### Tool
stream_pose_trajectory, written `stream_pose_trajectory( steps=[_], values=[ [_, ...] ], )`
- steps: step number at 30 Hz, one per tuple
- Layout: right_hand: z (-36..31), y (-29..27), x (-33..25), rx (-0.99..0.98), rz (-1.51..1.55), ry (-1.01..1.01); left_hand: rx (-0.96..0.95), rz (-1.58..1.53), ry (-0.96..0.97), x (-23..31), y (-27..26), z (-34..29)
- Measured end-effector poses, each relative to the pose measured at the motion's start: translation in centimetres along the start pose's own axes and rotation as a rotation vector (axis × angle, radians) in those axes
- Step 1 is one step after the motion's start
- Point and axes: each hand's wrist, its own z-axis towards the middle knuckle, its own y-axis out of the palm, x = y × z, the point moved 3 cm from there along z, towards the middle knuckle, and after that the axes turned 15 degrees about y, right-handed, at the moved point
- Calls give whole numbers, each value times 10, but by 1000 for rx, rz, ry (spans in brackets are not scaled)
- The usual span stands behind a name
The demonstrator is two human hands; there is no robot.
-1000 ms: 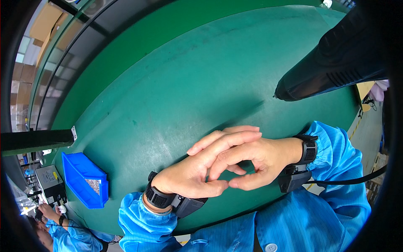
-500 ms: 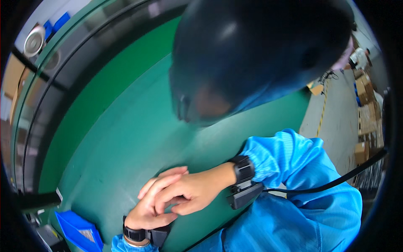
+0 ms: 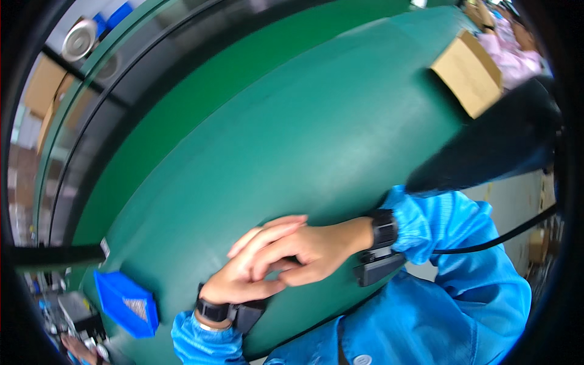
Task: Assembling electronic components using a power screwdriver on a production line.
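Note:
Over the green table, my left hand and my right hand rest against each other. The right lies across the left, its fingers loosely bent over the left palm or back; I cannot tell which. My left fingers stretch out beneath it toward the far right, and no object shows in either hand. Each wrist carries a black strap with a small dark box, below blue sleeves. Left of my left hand, a blue bin with small pale pieces in it stands apart from both hands.
The green table curves away ahead. At the far right stands an open cardboard box, near a person in a pink sleeve. A dark, smooth shape juts in from the right. A black cable runs from my right wrist.
The large dark shape has moved from the middle to the right, uncovering the table and the cardboard box. The view has shifted slightly; my hands stay together.

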Motion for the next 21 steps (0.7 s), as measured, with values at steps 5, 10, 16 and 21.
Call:
stream_pose_trajectory(
  steps=[5,10,16,21],
  values=[
    [5,0,-5,16,-67,-31,47,-151,9,-1,3,-7],
    [13,7,-10,0,-85,74,74,-80,86,1,0,-19],
    [0,12,1,-58,-12,184,-10,-11,174,-3,8,-21],
    [-1,20,-3,-49,103,164,4,151,99,8,12,-23]
  ],
)
